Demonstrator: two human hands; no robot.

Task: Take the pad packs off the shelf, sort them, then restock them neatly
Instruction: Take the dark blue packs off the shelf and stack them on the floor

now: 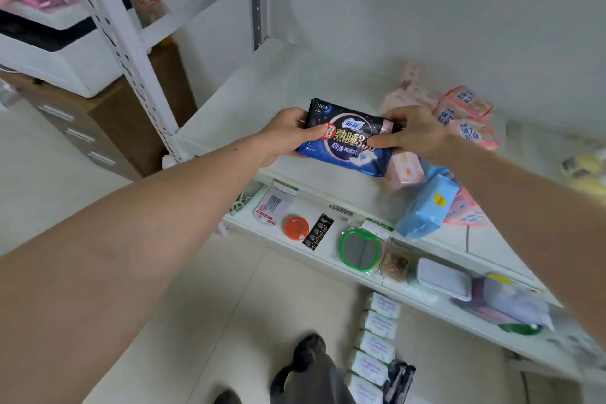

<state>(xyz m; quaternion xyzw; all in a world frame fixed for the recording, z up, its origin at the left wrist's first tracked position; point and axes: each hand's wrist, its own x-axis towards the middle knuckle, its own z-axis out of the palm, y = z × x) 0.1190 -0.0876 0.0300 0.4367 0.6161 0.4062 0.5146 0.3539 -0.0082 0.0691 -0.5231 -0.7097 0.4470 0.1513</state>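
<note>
"NEW", "超熟睡" on dark pack [347,141]

Bright, even, soft indoor light casts only faint shadows, while wide-angle distortion bends the edges and the right-hand corners blur.

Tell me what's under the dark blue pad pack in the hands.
Under the dark blue pad pack, gripped by left hand and right hand, lies bare white shelf; a pink pack shows at its lower right corner, partly covered.

Both bare forearms extend forward and converge. The left hand [286,131] grips the left end of a dark blue pad pack [347,141], thumb on top. The right hand [414,132] pinches its right end, fingers curled.
</note>
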